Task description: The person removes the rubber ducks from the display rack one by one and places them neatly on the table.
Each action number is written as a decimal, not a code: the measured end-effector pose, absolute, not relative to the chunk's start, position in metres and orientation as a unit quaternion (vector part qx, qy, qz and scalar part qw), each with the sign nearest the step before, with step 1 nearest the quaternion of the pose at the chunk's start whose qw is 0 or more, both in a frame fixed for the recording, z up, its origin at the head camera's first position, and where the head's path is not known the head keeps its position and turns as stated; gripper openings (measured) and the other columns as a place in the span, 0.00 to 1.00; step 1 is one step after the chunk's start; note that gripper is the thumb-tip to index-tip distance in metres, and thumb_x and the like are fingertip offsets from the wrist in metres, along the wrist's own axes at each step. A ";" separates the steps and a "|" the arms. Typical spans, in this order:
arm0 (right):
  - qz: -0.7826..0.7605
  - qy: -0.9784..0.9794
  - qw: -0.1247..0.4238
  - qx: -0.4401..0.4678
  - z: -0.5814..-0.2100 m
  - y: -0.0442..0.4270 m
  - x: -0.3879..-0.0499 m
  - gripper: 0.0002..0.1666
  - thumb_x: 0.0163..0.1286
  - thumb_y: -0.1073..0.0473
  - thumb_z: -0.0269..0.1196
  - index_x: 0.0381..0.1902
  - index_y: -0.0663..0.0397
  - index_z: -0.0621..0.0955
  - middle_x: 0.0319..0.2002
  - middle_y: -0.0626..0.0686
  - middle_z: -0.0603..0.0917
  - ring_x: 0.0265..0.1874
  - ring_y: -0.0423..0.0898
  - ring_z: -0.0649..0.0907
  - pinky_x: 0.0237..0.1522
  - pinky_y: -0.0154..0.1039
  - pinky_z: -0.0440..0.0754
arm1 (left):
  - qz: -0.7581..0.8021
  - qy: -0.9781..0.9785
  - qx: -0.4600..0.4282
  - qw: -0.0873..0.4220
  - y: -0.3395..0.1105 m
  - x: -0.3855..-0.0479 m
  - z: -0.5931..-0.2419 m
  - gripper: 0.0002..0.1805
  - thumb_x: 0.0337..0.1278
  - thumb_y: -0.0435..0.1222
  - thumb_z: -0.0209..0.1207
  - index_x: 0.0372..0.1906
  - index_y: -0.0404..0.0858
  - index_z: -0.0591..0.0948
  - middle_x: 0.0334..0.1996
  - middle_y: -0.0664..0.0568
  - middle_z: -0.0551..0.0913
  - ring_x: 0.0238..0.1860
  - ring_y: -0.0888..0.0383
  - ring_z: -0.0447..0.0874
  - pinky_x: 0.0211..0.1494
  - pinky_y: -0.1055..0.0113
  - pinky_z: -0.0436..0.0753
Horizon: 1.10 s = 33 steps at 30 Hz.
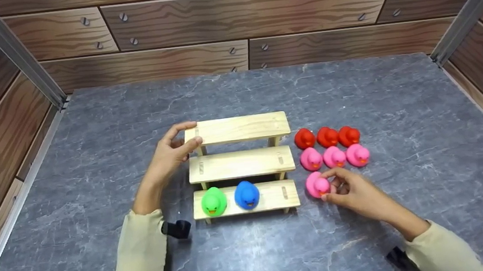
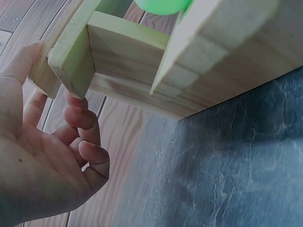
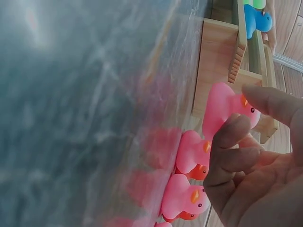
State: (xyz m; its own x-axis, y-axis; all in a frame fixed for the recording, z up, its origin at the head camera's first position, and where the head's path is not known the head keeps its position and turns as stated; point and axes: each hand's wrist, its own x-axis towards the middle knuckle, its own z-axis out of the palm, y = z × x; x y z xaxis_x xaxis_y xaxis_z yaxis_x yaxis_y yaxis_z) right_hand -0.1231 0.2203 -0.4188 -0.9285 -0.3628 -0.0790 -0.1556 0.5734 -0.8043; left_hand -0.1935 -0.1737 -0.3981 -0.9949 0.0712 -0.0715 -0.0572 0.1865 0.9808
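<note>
A small three-step wooden stand (image 1: 242, 164) stands on the table. My left hand (image 1: 170, 153) grips the left end of its top step, thumb above and forefinger along the back edge. In the left wrist view the other fingers of my left hand (image 2: 61, 137) curl beside the stand's end. On the lowest step sit a green rubber duck (image 1: 213, 201) and a blue rubber duck (image 1: 247, 195). My right hand (image 1: 355, 192) pinches a pink rubber duck (image 1: 317, 185) right of that step. The right wrist view shows the pink duck (image 3: 218, 106) between thumb and fingers.
Three more pink ducks (image 1: 334, 157) line up right of the stand, with three red ducks (image 1: 327, 137) in a row behind them. Wood-patterned walls (image 1: 247, 15) enclose the grey marbled table (image 1: 104, 135) at the back and sides.
</note>
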 end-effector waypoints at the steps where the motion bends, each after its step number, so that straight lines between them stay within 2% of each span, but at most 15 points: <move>1: -0.438 0.879 0.120 -0.147 -0.419 0.220 -0.123 0.22 0.59 0.65 0.68 0.49 0.66 0.75 0.27 0.51 0.75 0.21 0.35 0.72 0.23 0.29 0.71 | 0.638 0.769 0.005 0.051 -0.174 -0.193 -0.398 0.25 0.60 0.42 0.63 0.63 0.49 0.74 0.33 0.55 0.80 0.27 0.63 0.68 0.34 0.68 0.69; 15: -0.426 0.886 0.107 -0.151 -0.424 0.219 -0.126 0.20 0.57 0.66 0.66 0.47 0.67 0.75 0.25 0.49 0.76 0.20 0.36 0.71 0.20 0.30 0.71 | 0.634 0.772 0.015 0.051 -0.175 -0.193 -0.398 0.26 0.61 0.41 0.63 0.63 0.47 0.73 0.31 0.55 0.79 0.27 0.63 0.67 0.33 0.71 0.68; 24: -0.422 0.888 0.128 -0.130 -0.422 0.216 -0.126 0.23 0.58 0.66 0.66 0.51 0.67 0.74 0.26 0.51 0.76 0.21 0.36 0.72 0.22 0.30 0.71 | 0.633 0.772 0.009 0.053 -0.175 -0.193 -0.398 0.26 0.60 0.42 0.63 0.63 0.47 0.73 0.33 0.56 0.80 0.29 0.62 0.69 0.33 0.70 0.69; 33: -0.419 0.890 0.126 -0.128 -0.424 0.216 -0.128 0.24 0.59 0.66 0.66 0.52 0.67 0.74 0.26 0.51 0.77 0.20 0.37 0.71 0.22 0.31 0.70 | 0.634 0.772 0.010 0.050 -0.174 -0.194 -0.398 0.26 0.60 0.42 0.63 0.63 0.48 0.73 0.31 0.56 0.78 0.25 0.63 0.65 0.33 0.70 0.69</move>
State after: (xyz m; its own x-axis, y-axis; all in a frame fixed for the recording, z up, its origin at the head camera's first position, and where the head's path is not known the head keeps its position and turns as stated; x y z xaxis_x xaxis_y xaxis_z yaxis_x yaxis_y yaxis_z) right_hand -0.1277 0.2164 -0.4239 -0.9357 -0.3328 -0.1171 -0.1218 0.6163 -0.7780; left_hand -0.1943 -0.1743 -0.3985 -0.9947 0.0792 -0.0649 -0.0483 0.1963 0.9794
